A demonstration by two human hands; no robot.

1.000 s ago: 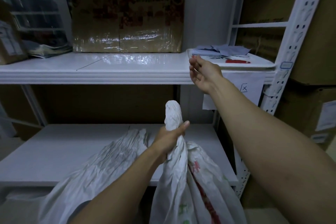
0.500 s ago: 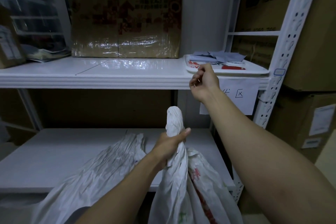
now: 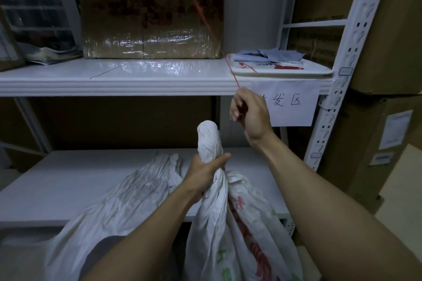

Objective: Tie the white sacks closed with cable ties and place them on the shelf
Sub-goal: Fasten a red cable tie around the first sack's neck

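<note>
Head view, nearest you: your left hand (image 3: 205,172) clenches the twisted neck of the white sack (image 3: 214,212), standing before the lower shelf (image 3: 68,185). Beyond, your right hand (image 3: 250,114) pinches a red cable tie (image 3: 230,68). Farthest, a white tray (image 3: 283,72) holds blue papers (image 3: 271,55).

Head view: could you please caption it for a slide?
Left hand grips the sack neck; right hand holds a red cable tie.

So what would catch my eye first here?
Probably the twisted neck of the white sack, gripped upright by the left hand at centre. Just above it, the right hand holds a thin red cable tie slanting up past the shelf edge, near a handwritten paper sign.
</note>
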